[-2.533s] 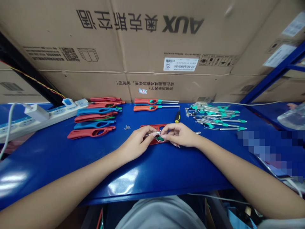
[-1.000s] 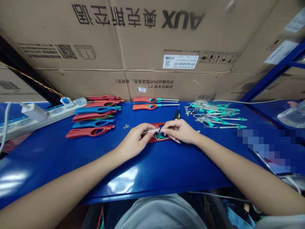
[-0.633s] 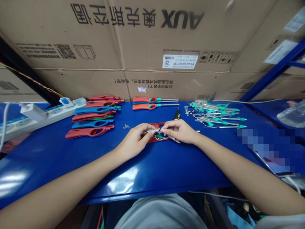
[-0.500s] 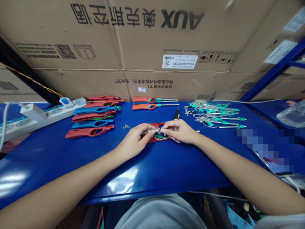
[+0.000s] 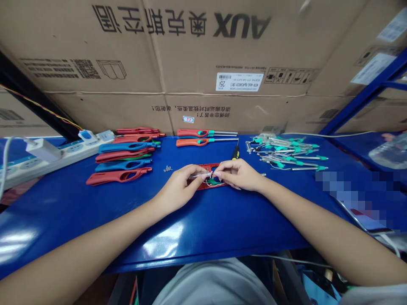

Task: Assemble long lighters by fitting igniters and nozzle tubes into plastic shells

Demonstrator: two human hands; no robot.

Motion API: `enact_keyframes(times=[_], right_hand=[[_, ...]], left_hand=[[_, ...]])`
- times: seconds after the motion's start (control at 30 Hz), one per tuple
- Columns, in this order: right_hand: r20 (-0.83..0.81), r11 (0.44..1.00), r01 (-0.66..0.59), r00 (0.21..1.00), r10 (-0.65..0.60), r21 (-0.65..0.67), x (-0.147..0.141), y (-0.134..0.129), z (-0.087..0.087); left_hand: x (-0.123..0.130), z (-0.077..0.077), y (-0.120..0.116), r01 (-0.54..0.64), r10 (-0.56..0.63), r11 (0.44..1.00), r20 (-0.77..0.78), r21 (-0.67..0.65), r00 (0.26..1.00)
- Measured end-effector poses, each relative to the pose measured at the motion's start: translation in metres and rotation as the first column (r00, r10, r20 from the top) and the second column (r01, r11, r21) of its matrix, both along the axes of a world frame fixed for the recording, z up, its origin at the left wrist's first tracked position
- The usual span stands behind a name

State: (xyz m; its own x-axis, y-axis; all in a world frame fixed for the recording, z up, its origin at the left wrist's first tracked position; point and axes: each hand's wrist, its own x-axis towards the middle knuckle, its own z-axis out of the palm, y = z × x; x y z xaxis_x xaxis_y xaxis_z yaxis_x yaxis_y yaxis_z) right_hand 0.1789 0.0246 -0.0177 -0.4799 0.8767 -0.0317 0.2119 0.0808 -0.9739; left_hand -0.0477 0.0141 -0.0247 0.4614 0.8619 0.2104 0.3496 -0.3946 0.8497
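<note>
A red lighter shell (image 5: 203,186) lies on the blue table under both hands, with a green part (image 5: 212,181) and thin white wires in it. My left hand (image 5: 182,185) pinches a small clear tube (image 5: 200,174) above the shell. The fingertips of my right hand (image 5: 238,174) are closed at the tube's right end, on something too small to make out. Behind my right hand lies a black and yellow screwdriver (image 5: 235,153). Several small screws (image 5: 168,168) sit to the left of my left hand.
Red and blue shells (image 5: 124,164) are stacked at the left, beside a white power strip (image 5: 74,149). Two assembled lighters (image 5: 192,142) lie at the back. Metal rods with green parts (image 5: 294,150) are heaped at the right. A cardboard box (image 5: 178,76) stands behind.
</note>
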Motion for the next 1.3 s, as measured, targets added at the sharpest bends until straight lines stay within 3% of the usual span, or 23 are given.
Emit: enact_keyframes(times=[0.4, 0.73, 1.3], right_hand=[[-0.012, 0.999, 0.016, 1.0, -0.015, 0.033, -0.0011, -0.0002, -0.001], [-0.012, 0.999, 0.008, 1.0, -0.007, 0.032, -0.0016, -0.0013, 0.0005], [-0.019, 0.999, -0.005, 1.0, 0.006, 0.053, -0.0017, -0.0002, -0.0015]], left_hand=[[-0.0002, 0.0, -0.0005, 0.006, -0.006, 1.0, 0.0, 0.01, 1.0], [0.0026, -0.0015, -0.0001, -0.021, 0.027, 0.995, 0.057, -0.101, 0.998], [0.0022, -0.0012, 0.0003, 0.03, -0.025, 0.997, 0.073, -0.075, 0.997]])
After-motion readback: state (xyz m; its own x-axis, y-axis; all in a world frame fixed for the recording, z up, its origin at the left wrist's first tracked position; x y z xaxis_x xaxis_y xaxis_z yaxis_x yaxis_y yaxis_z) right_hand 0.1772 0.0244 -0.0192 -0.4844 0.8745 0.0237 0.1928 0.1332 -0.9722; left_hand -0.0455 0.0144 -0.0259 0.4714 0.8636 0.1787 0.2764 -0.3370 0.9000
